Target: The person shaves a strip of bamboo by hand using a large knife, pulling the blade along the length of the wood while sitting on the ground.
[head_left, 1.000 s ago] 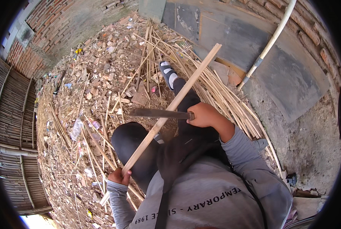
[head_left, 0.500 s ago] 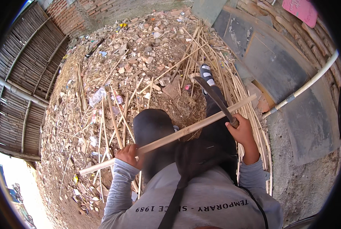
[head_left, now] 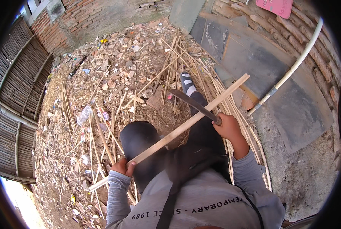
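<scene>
The left hand is closed around a wooden stick near its lower end, thumb along it. The stick slants over the lap, its upper end past the right leg. The right hand grips the handle of a long knife, whose blade crosses the stick; whether they touch I cannot tell. Thin strips lie heaped along the right edge of the rubble-strewn ground. Dark boards and a white pipe lean on the wall beyond.
</scene>
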A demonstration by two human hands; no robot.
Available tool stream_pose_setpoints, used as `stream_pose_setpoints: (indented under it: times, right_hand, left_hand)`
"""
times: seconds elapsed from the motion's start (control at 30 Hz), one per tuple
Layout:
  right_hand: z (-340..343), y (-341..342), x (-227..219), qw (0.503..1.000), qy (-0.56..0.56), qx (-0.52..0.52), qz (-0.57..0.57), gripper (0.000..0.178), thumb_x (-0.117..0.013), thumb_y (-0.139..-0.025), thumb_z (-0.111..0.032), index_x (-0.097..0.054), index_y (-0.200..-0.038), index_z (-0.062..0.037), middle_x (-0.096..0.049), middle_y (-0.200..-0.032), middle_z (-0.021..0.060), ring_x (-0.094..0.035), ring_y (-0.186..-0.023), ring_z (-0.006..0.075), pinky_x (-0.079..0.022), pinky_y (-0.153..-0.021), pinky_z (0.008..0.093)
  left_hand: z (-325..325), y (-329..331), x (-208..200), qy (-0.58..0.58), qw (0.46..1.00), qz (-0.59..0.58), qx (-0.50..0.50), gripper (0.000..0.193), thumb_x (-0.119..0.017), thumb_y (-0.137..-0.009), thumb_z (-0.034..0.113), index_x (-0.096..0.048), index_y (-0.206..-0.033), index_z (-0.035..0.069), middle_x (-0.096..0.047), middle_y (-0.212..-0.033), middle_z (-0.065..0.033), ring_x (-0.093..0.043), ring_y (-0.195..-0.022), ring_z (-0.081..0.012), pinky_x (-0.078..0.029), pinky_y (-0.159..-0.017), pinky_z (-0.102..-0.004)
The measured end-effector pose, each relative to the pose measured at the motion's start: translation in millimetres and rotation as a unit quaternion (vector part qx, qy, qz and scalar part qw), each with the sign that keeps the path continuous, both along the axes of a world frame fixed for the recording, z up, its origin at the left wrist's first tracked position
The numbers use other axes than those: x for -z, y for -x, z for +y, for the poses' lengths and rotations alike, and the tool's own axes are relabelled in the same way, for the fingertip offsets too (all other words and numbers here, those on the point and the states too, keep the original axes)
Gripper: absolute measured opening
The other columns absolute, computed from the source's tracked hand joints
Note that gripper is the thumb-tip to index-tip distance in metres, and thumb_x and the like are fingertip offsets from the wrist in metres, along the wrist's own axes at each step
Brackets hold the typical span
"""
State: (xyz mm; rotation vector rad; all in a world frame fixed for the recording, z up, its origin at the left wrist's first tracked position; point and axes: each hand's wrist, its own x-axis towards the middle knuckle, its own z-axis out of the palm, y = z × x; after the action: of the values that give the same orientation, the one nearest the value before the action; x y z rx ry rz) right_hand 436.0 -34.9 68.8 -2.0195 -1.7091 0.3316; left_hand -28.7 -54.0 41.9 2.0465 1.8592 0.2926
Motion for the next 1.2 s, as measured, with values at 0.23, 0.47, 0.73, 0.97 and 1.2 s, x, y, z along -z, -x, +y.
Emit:
stream_pose_setpoints:
  times: [0.23,0.47,0.73,0.97,1.2]
  right_hand:
    - [-7.2,17.6,-12.2,1.000,-0.003,-0.025,-0.013,0.026,-0.073,-0.081,-0.033,-0.065,-0.083,-0.0086,-0.066,-0.072,0.0175,-0.065,-0.073,0.0412,-0.050,-0.064,0.0514]
    - [4.0,1.8,-12.0,0.999,0.023,0.031,0.004,0.026,-0.074,-0.081,-0.033,-0.067,-0.085,-0.0083,-0.068,-0.077,0.0179,-0.066,-0.077,0.0414,-0.051,-0.069,0.0510]
    - [-3.5,30.3,-14.0,0.993,0.036,-0.084,-0.070,0.025,-0.074,-0.081,-0.034,-0.065,-0.081,-0.0105,-0.067,-0.075,0.0151,-0.066,-0.076,0.0397,-0.051,-0.067,0.0512]
    - [9.3,-1.7,-14.4,0.997,0.012,0.036,0.070,0.026,-0.075,-0.080,-0.030,-0.065,-0.082,-0.0062,-0.064,-0.071,0.0176,-0.064,-0.071,0.0409,-0.049,-0.064,0.0491]
    - [-4.6,32.5,-21.4,0.991,0.093,-0.098,-0.014,0.028,-0.076,-0.080,-0.034,-0.064,-0.078,-0.0092,-0.066,-0.074,0.0173,-0.066,-0.076,0.0404,-0.050,-0.067,0.0499]
  left_hand:
    - [4.7,0.7,-1.8,0.041,0.999,-0.018,-0.008,0.060,-0.061,-0.088,0.059,-0.063,-0.081,0.000,-0.062,-0.068,-0.0254,-0.064,-0.069,-0.0456,-0.050,-0.064,-0.0512]
    - [5.6,6.8,-1.7,0.043,0.999,0.004,-0.005,0.065,-0.057,-0.088,0.064,-0.069,-0.089,0.001,-0.067,-0.074,-0.0253,-0.068,-0.076,-0.0444,-0.054,-0.071,-0.0497]
    - [9.7,9.9,0.4,0.082,0.997,-0.010,0.003,0.063,-0.058,-0.088,0.062,-0.070,-0.093,0.000,-0.068,-0.077,-0.0254,-0.068,-0.077,-0.0441,-0.054,-0.071,-0.0478]
    - [10.2,11.0,0.0,0.071,0.996,-0.059,0.003,0.060,-0.061,-0.089,0.058,-0.069,-0.092,-0.001,-0.068,-0.076,-0.0247,-0.069,-0.076,-0.0427,-0.054,-0.070,-0.0472]
    - [13.7,13.7,-1.3,0.092,0.995,-0.030,0.014,0.060,-0.062,-0.089,0.058,-0.069,-0.091,-0.002,-0.067,-0.074,-0.0244,-0.069,-0.076,-0.0420,-0.053,-0.069,-0.0467]
